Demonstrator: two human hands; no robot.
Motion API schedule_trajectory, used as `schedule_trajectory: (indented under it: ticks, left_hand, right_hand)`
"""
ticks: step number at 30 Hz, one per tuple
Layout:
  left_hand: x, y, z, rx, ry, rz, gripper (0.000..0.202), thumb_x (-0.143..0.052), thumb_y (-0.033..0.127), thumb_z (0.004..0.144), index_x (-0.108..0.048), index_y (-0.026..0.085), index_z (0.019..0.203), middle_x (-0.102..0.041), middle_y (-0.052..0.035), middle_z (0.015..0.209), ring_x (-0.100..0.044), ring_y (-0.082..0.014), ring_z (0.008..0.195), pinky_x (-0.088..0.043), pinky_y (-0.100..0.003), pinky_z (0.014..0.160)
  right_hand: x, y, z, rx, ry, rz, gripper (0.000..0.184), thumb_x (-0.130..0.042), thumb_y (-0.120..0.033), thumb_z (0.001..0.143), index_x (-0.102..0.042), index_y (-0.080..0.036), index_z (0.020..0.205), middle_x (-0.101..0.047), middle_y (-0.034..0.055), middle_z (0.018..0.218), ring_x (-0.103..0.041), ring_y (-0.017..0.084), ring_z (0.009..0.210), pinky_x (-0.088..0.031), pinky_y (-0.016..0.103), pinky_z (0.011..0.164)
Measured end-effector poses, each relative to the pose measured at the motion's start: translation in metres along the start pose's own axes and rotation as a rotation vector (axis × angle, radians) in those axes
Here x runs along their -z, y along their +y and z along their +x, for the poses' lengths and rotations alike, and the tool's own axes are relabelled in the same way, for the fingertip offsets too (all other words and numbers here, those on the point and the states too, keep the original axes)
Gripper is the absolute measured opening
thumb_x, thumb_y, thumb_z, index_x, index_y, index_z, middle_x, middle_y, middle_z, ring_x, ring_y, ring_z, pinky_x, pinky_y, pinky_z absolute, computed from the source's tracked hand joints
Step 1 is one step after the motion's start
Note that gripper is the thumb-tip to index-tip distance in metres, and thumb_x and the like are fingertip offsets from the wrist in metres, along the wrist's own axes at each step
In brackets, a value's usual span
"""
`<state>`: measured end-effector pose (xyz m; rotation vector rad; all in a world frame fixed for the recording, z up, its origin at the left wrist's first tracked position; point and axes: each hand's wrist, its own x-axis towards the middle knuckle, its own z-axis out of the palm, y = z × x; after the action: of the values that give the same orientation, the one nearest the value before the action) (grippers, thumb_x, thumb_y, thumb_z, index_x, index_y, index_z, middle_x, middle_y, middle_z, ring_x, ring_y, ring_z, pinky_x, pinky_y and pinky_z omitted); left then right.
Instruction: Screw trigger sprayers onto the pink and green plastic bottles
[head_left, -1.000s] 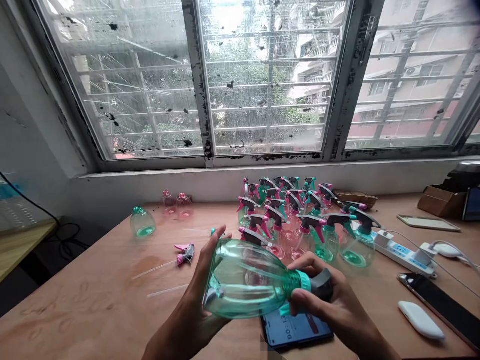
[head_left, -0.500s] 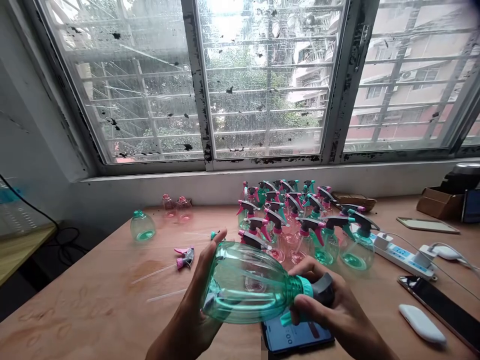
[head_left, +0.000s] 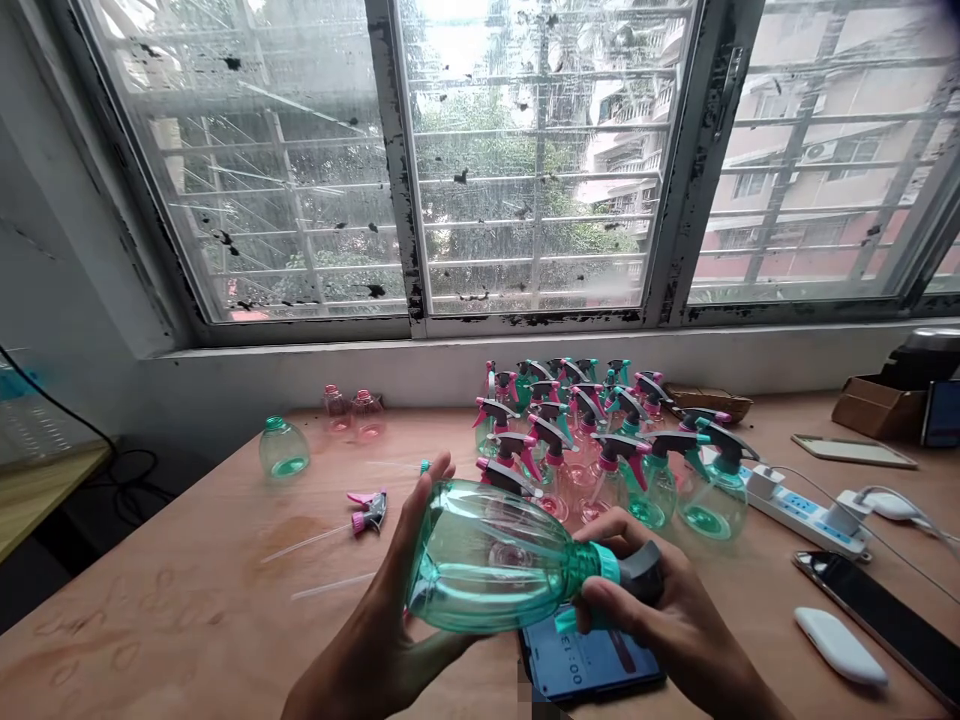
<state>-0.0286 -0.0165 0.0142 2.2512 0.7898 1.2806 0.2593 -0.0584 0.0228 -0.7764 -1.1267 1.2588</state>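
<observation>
Pinched at turquoise collar [head_left: 607, 562] and dark sprayer head [head_left: 643, 572] by right hand [head_left: 682, 605], thumb on near side, fingers behind. Clasped at base by left hand [head_left: 386, 605], thumb below: green bottle [head_left: 487, 590], on its side, raised above surface [head_left: 187, 620] toward front edge. Over last second: slight shift only, same hold; sprayer head at neck throughout, so apparently handled as one piece. Beneath: lit phone [head_left: 592, 662]. Beyond left fingers: loose pink-and-black sprayer [head_left: 369, 515]. Toward rear edge: massed spray bottles [head_left: 553, 432], limiting room. Near left edge: headless green bottle [head_left: 285, 450]. Open room: front left. Right: power strip [head_left: 810, 510], white case [head_left: 840, 645].
</observation>
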Motion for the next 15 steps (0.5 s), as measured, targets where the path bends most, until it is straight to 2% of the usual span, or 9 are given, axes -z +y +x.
schedule_trajectory:
  ticks: [2,4,6,10,12,15]
  left_hand:
    - [0.0015,0.0017,0.0014,0.058,-0.006,0.010,0.124,-0.096,0.051,0.093,-0.011,0.053,0.185,-0.024,-0.0097,0.195,-0.024,-0.0450,0.179,-0.040,-0.069,0.132]
    - [0.0023,0.0014,0.0020,0.077,-0.011,0.014,0.127,-0.100,0.055,0.086,-0.019,0.052,0.184,-0.026,-0.0099,0.195,-0.024,-0.0480,0.178,-0.034,-0.072,0.134]
    - [0.0013,-0.0011,0.0007,0.044,-0.003,-0.009,0.120,-0.096,0.048,0.095,-0.015,0.055,0.183,-0.021,-0.0073,0.196,-0.024,-0.0456,0.179,-0.036,-0.071,0.134]
    - [-0.0025,-0.0041,-0.0034,-0.012,0.022,-0.060,0.099,-0.071,0.030,0.115,-0.005,0.066,0.180,-0.008,-0.0009,0.198,-0.026,-0.0359,0.180,-0.054,-0.056,0.128]
    - [-0.0021,-0.0020,-0.0025,-0.005,0.016,-0.035,0.101,-0.076,0.036,0.112,-0.008,0.061,0.182,-0.013,-0.0046,0.198,-0.027,-0.0390,0.179,-0.051,-0.059,0.130]
    - [0.0007,0.0032,0.0025,0.055,-0.010,0.019,0.119,-0.095,0.049,0.095,-0.017,0.050,0.185,-0.024,-0.0111,0.195,-0.027,-0.0472,0.178,-0.038,-0.067,0.136]
  right_hand:
    - [-0.0002,0.0003,0.0003,0.003,0.006,-0.015,0.048,-0.108,-0.054,0.081,-0.080,-0.021,0.102,-0.081,-0.0020,0.071,-0.078,0.015,0.064,-0.061,0.022,0.061]
    - [-0.0005,0.0000,0.0005,0.003,0.010,-0.012,0.048,-0.108,-0.054,0.080,-0.080,-0.022,0.102,-0.080,-0.0029,0.070,-0.078,0.016,0.065,-0.061,0.023,0.062]
    - [-0.0003,-0.0006,0.0008,-0.003,0.018,-0.005,0.048,-0.108,-0.054,0.080,-0.080,-0.022,0.101,-0.080,-0.0029,0.072,-0.079,0.016,0.064,-0.061,0.023,0.062]
    - [0.0013,-0.0012,0.0015,-0.018,0.010,-0.011,0.049,-0.107,-0.055,0.081,-0.078,-0.022,0.102,-0.081,-0.0025,0.071,-0.079,0.016,0.063,-0.060,0.021,0.060]
    - [0.0016,-0.0012,0.0016,-0.016,0.001,-0.029,0.049,-0.107,-0.055,0.082,-0.078,-0.022,0.102,-0.080,-0.0034,0.068,-0.079,0.016,0.063,-0.060,0.021,0.060]
    - [0.0013,-0.0023,0.0015,-0.002,0.001,-0.067,0.048,-0.106,-0.056,0.082,-0.077,-0.022,0.101,-0.076,-0.0044,0.067,-0.079,0.017,0.064,-0.060,0.023,0.061]
